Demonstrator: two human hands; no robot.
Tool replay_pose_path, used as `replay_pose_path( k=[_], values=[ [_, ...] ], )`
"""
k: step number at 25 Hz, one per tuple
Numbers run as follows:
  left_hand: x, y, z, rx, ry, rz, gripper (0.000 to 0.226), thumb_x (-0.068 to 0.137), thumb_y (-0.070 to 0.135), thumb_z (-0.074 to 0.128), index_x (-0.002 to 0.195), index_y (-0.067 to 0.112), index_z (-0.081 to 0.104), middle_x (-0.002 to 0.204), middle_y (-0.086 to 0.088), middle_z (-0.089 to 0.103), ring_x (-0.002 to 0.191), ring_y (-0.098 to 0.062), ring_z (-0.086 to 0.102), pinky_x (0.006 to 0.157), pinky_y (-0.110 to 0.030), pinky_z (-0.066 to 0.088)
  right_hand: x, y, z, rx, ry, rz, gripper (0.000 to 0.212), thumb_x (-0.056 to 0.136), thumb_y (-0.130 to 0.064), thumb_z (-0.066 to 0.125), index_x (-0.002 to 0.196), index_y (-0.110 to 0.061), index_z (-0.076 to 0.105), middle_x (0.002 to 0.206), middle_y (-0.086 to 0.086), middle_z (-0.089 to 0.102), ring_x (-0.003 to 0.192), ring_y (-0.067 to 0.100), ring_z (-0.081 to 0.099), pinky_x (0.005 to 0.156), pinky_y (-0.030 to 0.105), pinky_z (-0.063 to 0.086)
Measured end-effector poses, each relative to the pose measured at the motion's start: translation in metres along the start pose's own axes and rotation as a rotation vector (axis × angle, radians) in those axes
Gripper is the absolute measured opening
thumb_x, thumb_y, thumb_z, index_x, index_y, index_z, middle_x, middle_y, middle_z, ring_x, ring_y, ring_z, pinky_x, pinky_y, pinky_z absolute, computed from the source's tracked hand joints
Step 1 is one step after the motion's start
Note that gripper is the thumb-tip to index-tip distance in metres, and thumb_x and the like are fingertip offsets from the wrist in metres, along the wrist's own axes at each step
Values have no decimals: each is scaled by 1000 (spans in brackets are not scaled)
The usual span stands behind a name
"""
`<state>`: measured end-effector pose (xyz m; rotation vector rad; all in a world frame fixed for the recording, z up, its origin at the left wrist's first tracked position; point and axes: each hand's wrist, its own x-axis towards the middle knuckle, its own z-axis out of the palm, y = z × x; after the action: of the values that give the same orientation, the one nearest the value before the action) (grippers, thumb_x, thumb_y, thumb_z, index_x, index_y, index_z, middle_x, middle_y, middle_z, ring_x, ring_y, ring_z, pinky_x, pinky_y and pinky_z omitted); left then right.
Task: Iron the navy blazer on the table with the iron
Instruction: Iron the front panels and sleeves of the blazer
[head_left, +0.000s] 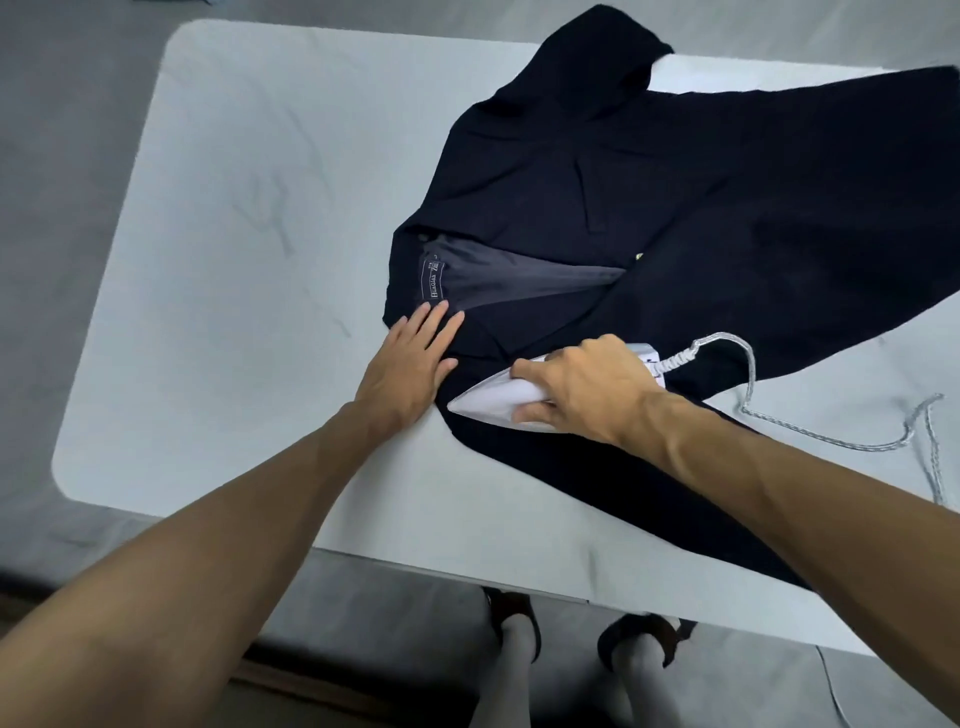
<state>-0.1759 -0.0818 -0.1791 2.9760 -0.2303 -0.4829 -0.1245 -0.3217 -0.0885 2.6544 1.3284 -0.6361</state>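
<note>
Since there's only the head view, everything here comes from it. The blazer (649, 208) lies front-up on the right half of the bench (234, 260) with its collar toward the middle. The lining (519, 280) and neck label (434, 283) show in the gap between the fronts. One sleeve runs to the near edge under the right forearm, the other reaches toward the far edge, and the hem goes out of frame right.

The iron (493, 400) sits flat on the near front panel just below the collar, nose pointing left. The right grip (587, 387) is wrapped round the handle with fingers curled on both sides, so only the white nose and the heel show. The cord (831, 441) exits the heel to the right and loops on bare bench, mostly off the cloth. My read is that it trails behind so a leftward stroke doesn't drag it over the fabric.

The left grip (410, 364) is spread flat, fingers straight, holding nothing. The palm is partly on the bench and the fingertips are on the collar edge beside the label, near the iron's nose but apart from it. Likely reason — it anchors and tensions the cloth so the iron doesn't bunch it.

Judgement: mid-pass on the near shoulder and lapel area. I can't tell how much of the rest is already pressed. Risk — the nose points toward the left fingers, so either the hand gives way or the stroke stops short. The person's feet (511, 618) are visible on the floor below the near edge.
</note>
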Motion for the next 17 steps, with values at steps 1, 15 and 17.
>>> replay_pose_path(
  k=[1,15,17],
  values=[
    [-1,0,1,14,8,1,56,107,33,32,158,18,14,165,-7,14,152,-25,11,123,-39,9,2,2,2,7,4,7,53,88,-74,27,118,-36,48,93,-2,70,82,28,66,59,33,32],
    [59,18,-17,122,-118,401,59,103,53,17,158,34,6,167,-4,0,153,-23,2,124,-42,3,-14,-26,15,-2,-26,-58,44,97,-58,33,118,-22,48,87,4,69,62,29,50,56,35,22],
    [60,21,-13,194,-90,372,58,104,52,17,157,35,-2,166,-5,-5,153,-24,0,124,-43,3,-21,-24,20,-14,-57,-27,47,97,-61,31,116,-22,49,84,3,69,59,27,41,55,34,22]
  ],
)
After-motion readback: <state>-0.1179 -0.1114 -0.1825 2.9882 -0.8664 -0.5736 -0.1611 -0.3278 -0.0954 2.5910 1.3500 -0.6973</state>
